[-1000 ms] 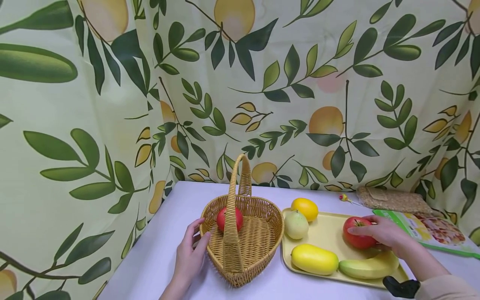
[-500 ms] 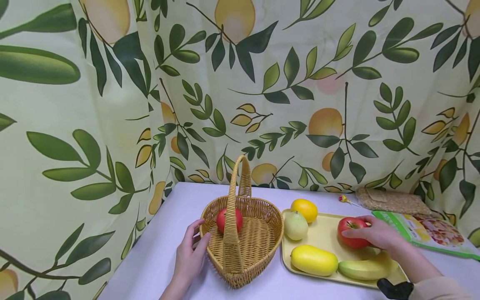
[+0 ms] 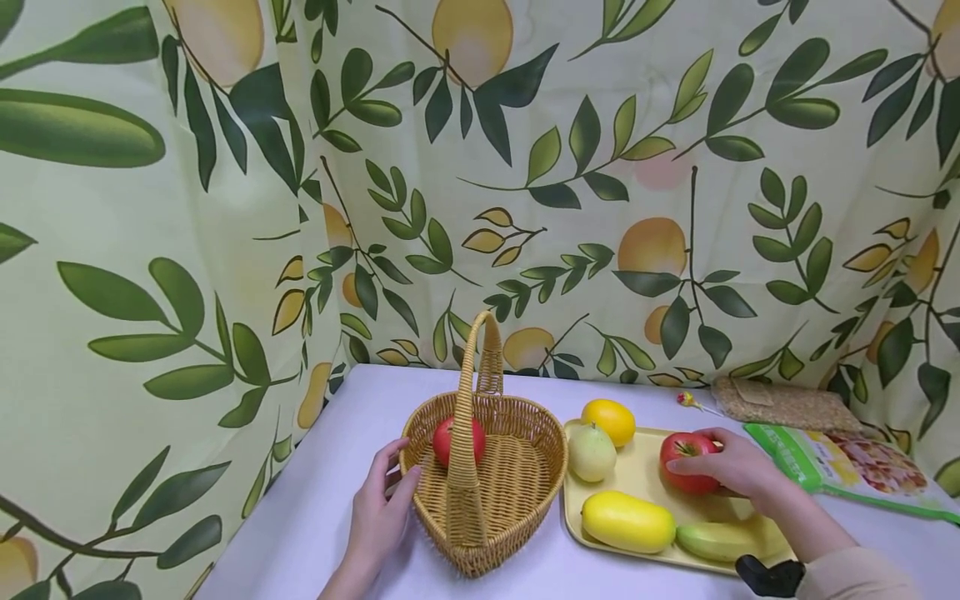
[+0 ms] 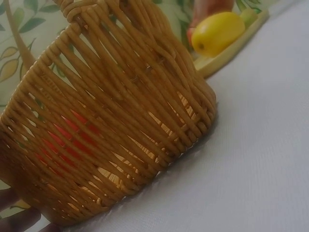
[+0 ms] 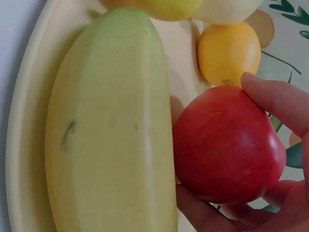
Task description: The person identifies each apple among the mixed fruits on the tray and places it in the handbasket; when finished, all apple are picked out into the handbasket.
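My right hand (image 3: 738, 468) grips a red apple (image 3: 684, 461) over the tray, thumb on one side and fingers on the other; the apple appears large beside a banana (image 5: 113, 125) in the right wrist view. On the left, my left hand (image 3: 382, 508) rests its fingers and thumb against the side of a woven wicker basket (image 3: 517, 483). Its fingers (image 4: 20, 220) show at the lower left in the left wrist view. Inside the basket, partly behind its tall handle, lies another red apple (image 3: 444, 440).
The pale yellow tray (image 3: 648, 454) also bears a yellow oblong fruit (image 3: 628, 521), a pale green round fruit (image 3: 592, 454) and an orange-yellow fruit (image 3: 609, 421). Behind it lie a lollipop (image 3: 688, 400), a brown packet (image 3: 787, 404) and a green-edged bag (image 3: 862, 467). Patterned cloth hangs behind.
My right hand has moved left over the tray with the red apple in its grip. The left hand and the basket stay in place.
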`<state>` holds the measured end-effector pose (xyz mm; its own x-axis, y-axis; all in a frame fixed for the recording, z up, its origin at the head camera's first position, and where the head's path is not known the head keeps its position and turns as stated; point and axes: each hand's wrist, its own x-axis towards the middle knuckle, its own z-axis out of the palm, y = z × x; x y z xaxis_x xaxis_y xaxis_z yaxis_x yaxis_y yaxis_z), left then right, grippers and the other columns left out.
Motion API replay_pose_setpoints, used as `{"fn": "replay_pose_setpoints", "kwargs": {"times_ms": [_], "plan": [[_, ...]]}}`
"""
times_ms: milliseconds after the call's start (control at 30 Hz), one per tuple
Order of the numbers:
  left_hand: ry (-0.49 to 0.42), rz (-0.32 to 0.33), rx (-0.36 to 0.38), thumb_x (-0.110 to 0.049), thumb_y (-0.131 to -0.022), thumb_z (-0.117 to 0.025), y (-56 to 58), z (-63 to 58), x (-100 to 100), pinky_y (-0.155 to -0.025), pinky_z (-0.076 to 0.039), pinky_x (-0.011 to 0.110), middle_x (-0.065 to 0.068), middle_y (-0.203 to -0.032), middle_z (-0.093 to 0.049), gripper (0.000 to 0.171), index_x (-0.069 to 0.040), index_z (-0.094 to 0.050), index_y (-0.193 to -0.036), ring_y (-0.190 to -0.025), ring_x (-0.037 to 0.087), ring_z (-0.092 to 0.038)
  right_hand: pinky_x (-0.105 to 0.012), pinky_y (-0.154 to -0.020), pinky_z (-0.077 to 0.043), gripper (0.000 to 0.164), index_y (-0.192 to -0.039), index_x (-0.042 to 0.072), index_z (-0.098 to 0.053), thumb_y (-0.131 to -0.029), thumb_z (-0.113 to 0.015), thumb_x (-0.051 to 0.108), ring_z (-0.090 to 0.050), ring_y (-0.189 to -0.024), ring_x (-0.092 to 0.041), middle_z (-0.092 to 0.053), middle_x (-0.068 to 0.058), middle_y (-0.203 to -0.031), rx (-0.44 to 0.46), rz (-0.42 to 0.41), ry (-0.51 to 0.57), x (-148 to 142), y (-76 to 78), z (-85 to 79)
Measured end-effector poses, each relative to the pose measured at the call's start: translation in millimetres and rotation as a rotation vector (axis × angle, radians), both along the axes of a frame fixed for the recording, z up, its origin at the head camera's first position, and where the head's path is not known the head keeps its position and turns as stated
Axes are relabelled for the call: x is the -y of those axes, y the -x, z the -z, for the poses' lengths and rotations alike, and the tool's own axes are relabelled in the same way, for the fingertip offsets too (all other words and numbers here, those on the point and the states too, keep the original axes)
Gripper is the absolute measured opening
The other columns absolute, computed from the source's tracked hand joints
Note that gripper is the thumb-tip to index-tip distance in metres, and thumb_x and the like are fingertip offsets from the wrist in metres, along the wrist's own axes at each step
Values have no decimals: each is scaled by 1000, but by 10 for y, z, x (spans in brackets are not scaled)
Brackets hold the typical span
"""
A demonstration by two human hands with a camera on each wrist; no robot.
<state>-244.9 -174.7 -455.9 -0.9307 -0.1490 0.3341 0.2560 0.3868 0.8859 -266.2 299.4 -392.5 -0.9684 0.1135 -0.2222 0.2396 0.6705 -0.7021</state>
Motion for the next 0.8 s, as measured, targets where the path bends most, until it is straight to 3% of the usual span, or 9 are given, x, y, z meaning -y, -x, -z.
{"fn": "replay_pose_setpoints", "kwargs": {"times_ms": [200, 800], "plan": [[2, -2, 1, -36, -92, -56, -9, 4, -7, -85, -49, 42, 6, -128, -53, 41, -26, -47, -131, -106, 24, -56, -38, -72, -52, 101, -131, -5, -31, -65, -76, 56, -49, -95, -32, -49, -25, -115, 15, 10, 17, 54, 9, 25], [3, 1, 0, -43, -91, -55, -12, 12, 0, -86, -48, 43, 8, -129, -52, 45, -24, -47, -131, -107, 25, -56, -39, -73, -54, 91, -130, -6, -31, -73, -73, 51, -53, -91, -27, -50, -22, -113, 13, 3, 116, 131, 2, 3]]}}
